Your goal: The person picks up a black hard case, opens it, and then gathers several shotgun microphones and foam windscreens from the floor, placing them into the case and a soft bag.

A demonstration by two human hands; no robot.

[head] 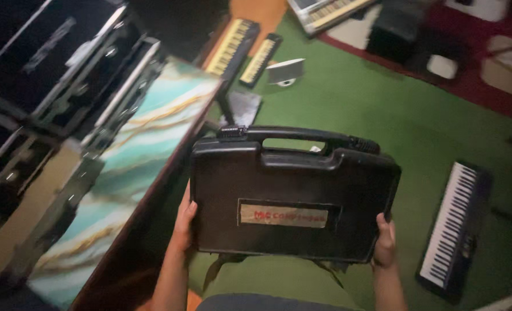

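Between left hand [183, 222] and right hand [385, 242] sits the black carrying case [293, 196].

One head-worn camera looks steeply down, close over a black case [293, 196], the green carpet [377, 115] stretching far and right.

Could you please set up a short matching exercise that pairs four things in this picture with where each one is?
Things:
1. case
2. keyboard
3. marbled tabletop
4. left hand

Places:
A. flat on the green carpet, right of the case
B. gripping the case's lower left edge
C. held in front, handle up, between both hands
D. left of the case, teal and white with gold veins

Pairs: 1-C, 2-A, 3-D, 4-B. The right hand grips the lower right corner.
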